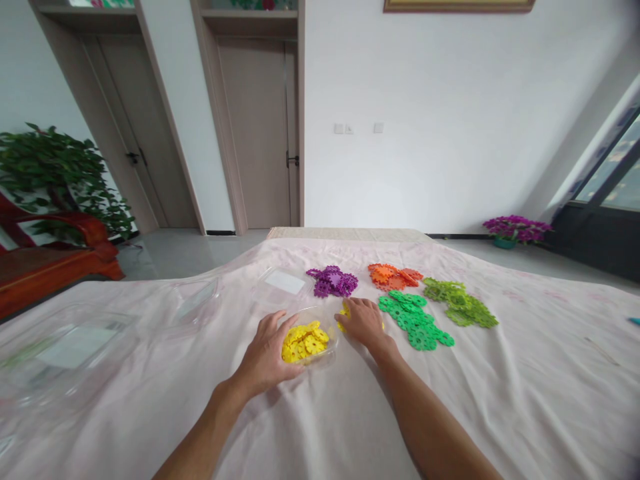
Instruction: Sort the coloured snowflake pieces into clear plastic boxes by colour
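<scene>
My left hand curls around the near left side of a small clear plastic container that holds several yellow snowflake-shaped pieces. My right hand lies palm down just right of the container, over a few loose yellow pieces on the cloth, fingers bent over them. Whether it grips any is hidden. Behind and to the right lie sorted piles: purple pieces, orange pieces, dark green pieces and light green pieces.
A pale pink cloth covers the table. Other clear plastic containers stand on it: one behind the yellow one, one further left, a large one at far left. A red wooden bench and a plant stand left.
</scene>
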Available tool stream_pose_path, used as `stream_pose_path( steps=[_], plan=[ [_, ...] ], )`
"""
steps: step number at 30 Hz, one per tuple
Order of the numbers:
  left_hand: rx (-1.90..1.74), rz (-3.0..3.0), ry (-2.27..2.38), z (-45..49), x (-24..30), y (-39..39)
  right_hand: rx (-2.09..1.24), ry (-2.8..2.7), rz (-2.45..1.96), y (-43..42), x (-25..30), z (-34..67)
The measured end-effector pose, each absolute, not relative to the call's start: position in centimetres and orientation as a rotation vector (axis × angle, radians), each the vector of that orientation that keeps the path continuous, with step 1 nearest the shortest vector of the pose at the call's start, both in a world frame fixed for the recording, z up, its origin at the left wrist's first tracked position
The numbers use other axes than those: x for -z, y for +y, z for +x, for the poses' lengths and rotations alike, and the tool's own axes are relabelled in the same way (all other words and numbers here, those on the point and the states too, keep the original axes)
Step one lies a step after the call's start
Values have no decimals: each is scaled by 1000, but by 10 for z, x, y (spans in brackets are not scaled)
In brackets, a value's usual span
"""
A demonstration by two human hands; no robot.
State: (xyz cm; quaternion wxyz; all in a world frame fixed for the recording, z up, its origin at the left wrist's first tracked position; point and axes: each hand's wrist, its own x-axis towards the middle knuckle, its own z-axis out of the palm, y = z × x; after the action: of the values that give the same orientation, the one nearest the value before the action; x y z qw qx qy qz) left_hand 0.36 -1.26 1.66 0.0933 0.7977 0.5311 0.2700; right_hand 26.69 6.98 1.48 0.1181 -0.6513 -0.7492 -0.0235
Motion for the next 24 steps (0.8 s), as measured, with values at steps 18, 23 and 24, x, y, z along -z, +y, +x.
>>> stream_pose_path(
  steps=[18,23,24],
  plan=[
    [-794,2364,1566,4,-20,-15,167,-2384,-1831,76,-16,271],
    [-803,2363,1567,4,-20,-14,192,-2361,-1872,76,-15,267],
    [-805,2361,1568,4,-20,-14,192,-2338,-1885,75,-14,267]
  ],
)
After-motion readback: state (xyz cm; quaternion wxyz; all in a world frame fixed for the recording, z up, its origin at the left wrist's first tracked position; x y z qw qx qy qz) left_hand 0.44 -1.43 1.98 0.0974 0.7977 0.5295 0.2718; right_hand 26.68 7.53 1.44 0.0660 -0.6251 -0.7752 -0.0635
